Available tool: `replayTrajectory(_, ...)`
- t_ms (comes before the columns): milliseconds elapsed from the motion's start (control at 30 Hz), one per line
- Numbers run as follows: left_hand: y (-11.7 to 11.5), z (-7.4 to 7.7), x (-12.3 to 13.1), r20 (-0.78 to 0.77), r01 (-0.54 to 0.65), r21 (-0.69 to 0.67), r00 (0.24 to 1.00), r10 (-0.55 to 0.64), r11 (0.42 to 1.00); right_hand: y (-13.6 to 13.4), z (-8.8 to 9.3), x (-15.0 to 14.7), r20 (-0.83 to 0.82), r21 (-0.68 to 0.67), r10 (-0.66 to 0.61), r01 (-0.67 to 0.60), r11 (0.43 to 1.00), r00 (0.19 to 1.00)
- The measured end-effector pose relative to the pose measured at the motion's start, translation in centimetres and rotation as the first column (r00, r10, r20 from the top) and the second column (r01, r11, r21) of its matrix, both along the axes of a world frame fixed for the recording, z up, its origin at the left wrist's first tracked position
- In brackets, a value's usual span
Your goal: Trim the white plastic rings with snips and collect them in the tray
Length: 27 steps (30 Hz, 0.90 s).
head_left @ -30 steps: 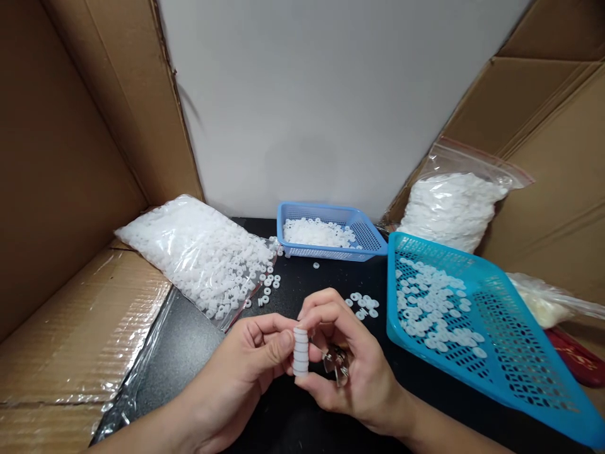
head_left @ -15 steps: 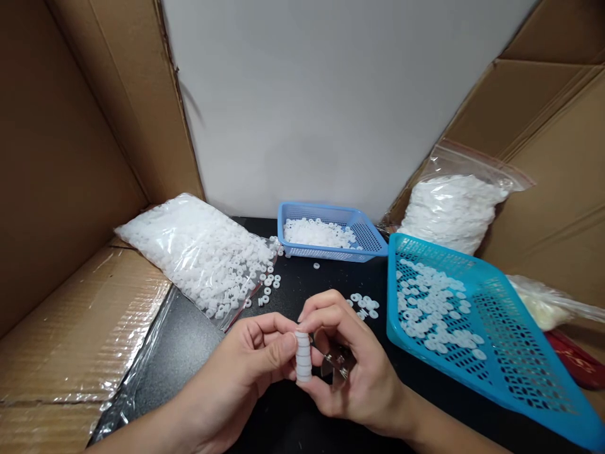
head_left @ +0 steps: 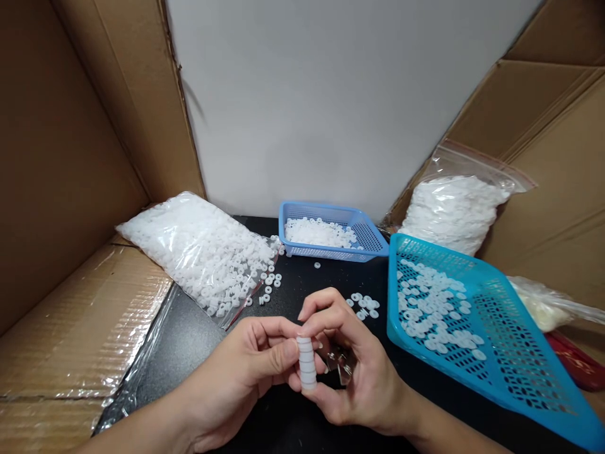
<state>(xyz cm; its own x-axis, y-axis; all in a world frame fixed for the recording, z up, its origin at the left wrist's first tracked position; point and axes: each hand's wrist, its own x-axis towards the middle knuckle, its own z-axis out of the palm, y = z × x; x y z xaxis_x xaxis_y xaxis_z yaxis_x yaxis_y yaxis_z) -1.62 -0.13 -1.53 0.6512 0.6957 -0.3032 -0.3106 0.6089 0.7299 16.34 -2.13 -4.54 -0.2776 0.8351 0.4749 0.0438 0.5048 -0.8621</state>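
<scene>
A short stack of white plastic rings [head_left: 307, 366] stands nearly upright between my two hands. My left hand [head_left: 265, 359] is closed, thumb and fingers pinching the stack's left side near its top. My right hand [head_left: 359, 366] is closed too, with fingertips at the top of the stack and the thumb under its lower end. A shiny metal piece, like a clip [head_left: 340, 366], is tucked in the right palm; its full shape is hidden by the fingers. Several loose white rings [head_left: 363, 304] lie on the black table just beyond my right hand.
A clear bag [head_left: 198, 252] spills rings at the left. A small blue basket [head_left: 331, 255] at the back and a larger turquoise basket [head_left: 505, 277] at the right hold more rings. Another filled bag [head_left: 454, 205] leans against the cardboard [head_left: 558, 139]. Cardboard [head_left: 57, 328] also lies at left.
The stack and the fingers on it have shifted slightly down and right, and the stack tilts a little more. Both hands keep their hold; the metal piece has turned slightly.
</scene>
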Motion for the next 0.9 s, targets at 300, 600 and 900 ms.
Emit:
replayTrajectory(300,-0.19,-0.13,-0.04,-0.004,0.030,0.017,1.000,-0.030,0.999,0.05,0.02,0.09,-0.037,-0.014,0.049,-0.050,0.999,0.998)
replayTrajectory(600,-0.36,0.17,0.05,-0.050,0.065,0.000,0.997,-0.065,0.998,-0.01,-0.29,0.19,-0.064,-0.056,0.072,-0.076,0.996,0.995)
replayTrajectory(900,-0.22,-0.08,0.27,-0.049,0.020,0.003,0.999,-0.020,1.000,-0.01,-0.01,-0.13,-0.041,-0.047,0.056,-0.058,0.997,0.998)
